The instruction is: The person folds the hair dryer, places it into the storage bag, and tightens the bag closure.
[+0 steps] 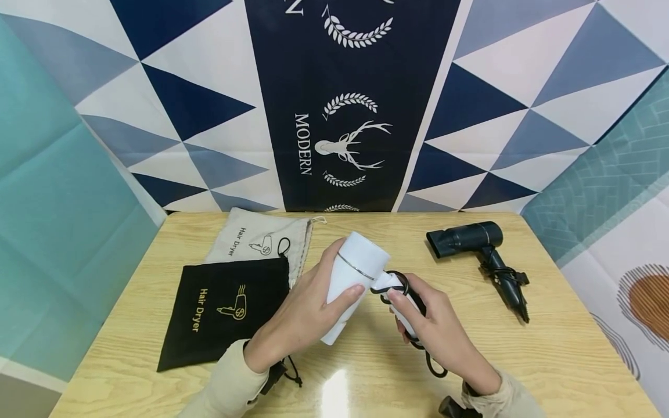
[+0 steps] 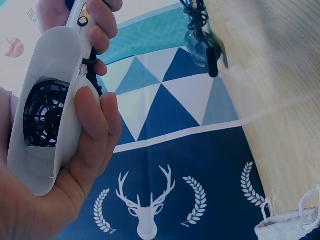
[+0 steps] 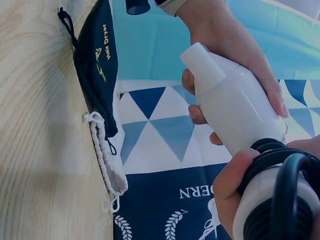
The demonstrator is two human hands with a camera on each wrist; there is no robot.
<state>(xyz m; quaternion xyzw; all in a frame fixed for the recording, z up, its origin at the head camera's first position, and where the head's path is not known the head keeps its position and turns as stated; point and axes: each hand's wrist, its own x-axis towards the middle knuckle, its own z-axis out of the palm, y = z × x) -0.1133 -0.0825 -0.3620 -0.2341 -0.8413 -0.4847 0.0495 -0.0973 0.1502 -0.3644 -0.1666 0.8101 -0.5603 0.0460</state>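
Observation:
Both hands hold a white hair dryer (image 1: 360, 255) above the middle of the table. My left hand (image 1: 313, 296) grips its barrel, thumb across the front side. Around the handle, which has a black cord (image 1: 436, 368) wound about it, curl the fingers of my right hand (image 1: 434, 325). The left wrist view looks into the white nozzle (image 2: 47, 60), with a dark grille (image 2: 46, 114) inside. In the right wrist view the barrel (image 3: 240, 105) lies in the left hand, and the cord's coils partly hide the handle.
On the left lie a black drawstring pouch (image 1: 219, 313) and, partly under it, a light grey one (image 1: 256, 232), both printed "Hair Dryer". A black hair dryer (image 1: 470, 238) with its cord wrapped rests at the right. Patterned cloth (image 1: 209, 104) rises behind the wooden table (image 1: 387, 389).

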